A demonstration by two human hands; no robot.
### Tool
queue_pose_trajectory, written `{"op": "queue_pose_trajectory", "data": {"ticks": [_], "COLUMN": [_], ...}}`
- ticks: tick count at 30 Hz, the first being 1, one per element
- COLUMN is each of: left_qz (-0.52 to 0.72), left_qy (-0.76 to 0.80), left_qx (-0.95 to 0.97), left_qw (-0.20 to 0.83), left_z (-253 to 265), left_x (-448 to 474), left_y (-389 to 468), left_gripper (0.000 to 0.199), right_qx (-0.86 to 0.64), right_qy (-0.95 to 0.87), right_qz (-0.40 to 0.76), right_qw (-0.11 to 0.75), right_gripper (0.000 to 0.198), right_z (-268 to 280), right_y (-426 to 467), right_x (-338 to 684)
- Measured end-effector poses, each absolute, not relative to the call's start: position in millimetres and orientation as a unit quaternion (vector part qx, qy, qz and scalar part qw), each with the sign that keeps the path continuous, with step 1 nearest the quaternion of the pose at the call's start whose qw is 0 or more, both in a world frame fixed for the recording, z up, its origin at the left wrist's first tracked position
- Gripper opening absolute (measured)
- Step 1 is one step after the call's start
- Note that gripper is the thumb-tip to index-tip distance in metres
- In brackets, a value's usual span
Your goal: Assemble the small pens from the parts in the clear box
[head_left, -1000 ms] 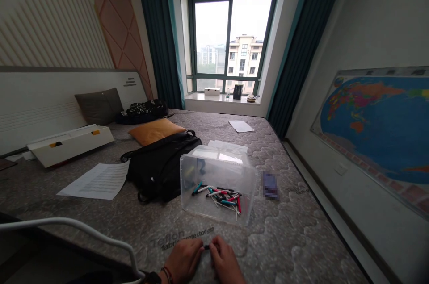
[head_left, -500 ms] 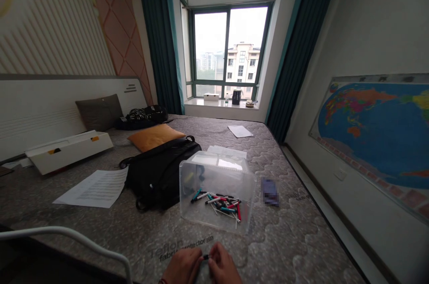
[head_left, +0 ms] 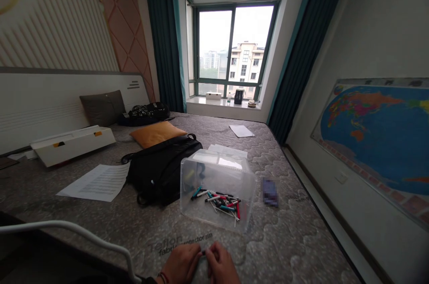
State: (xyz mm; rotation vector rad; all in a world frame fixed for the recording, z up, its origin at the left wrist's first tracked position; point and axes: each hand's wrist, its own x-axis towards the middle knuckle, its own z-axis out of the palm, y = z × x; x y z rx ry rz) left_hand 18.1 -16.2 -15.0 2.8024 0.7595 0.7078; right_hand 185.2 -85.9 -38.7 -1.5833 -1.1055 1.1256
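At the bottom edge of the view, my left hand [head_left: 182, 259] and my right hand [head_left: 220, 262] meet fingertip to fingertip. Both are closed, pinching a small black pen-like piece [head_left: 203, 252] between them. Fingers cover most of it, so its full length is hidden. Just beyond the hands lies a clear plastic box [head_left: 217, 226], tipped so its side faces me. Inside it are several pens [head_left: 223, 201] in a loose heap, with teal, red, white and black parts. A cord bracelet circles my left wrist.
Left of the box lies a black backpack [head_left: 157, 170], beside a printed sheet [head_left: 95, 182]. A blurred dark-blue packet [head_left: 270, 192] rests to the right. A white curved rail [head_left: 77, 228] crosses the lower left. Everything lies on a grey mattress [head_left: 288, 239].
Both hands have shifted slightly left and up in the picture and closed nearer together, so less of the black piece shows. The view has turned a little; the box and pens stay put.
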Motion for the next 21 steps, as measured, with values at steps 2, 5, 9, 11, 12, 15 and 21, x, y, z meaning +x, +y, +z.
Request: {"op": "queue_pose_trajectory", "data": {"ticks": [2,5,9,11,12,15,21], "left_qz": [0.236,0.229,0.209,0.200,0.197,0.191,0.175], "left_qy": [0.253,0.253,0.263,0.267,0.269,0.272,0.276], "left_qx": [0.935,0.935,0.936,0.936,0.936,0.935,0.936], "left_qw": [0.082,0.093,0.106,0.111,0.114,0.121,0.129], "left_z": [-15,-16,-17,-15,-15,-13,-16], "left_x": [18,18,18,17,16,16,16], "left_y": [-16,-16,-16,-16,-17,-16,-13], "left_gripper": [0.028,0.027,0.026,0.025,0.025,0.024,0.026], "right_qx": [-0.640,-0.649,-0.636,-0.615,-0.607,-0.597,-0.611], "right_qy": [-0.454,-0.472,-0.448,-0.422,-0.407,-0.369,-0.344], "right_qz": [0.446,0.412,0.424,0.451,0.460,0.471,0.478], "right_qw": [0.429,0.432,0.463,0.490,0.504,0.534,0.528], "right_gripper": [0.058,0.060,0.053,0.049,0.047,0.045,0.040], "right_z": [-36,-34,-32,-29,-27,-23,-19], "right_y": [-87,-88,-91,-91,-92,-91,-90], "right_x": [184,185,185,186,186,189,194]}}
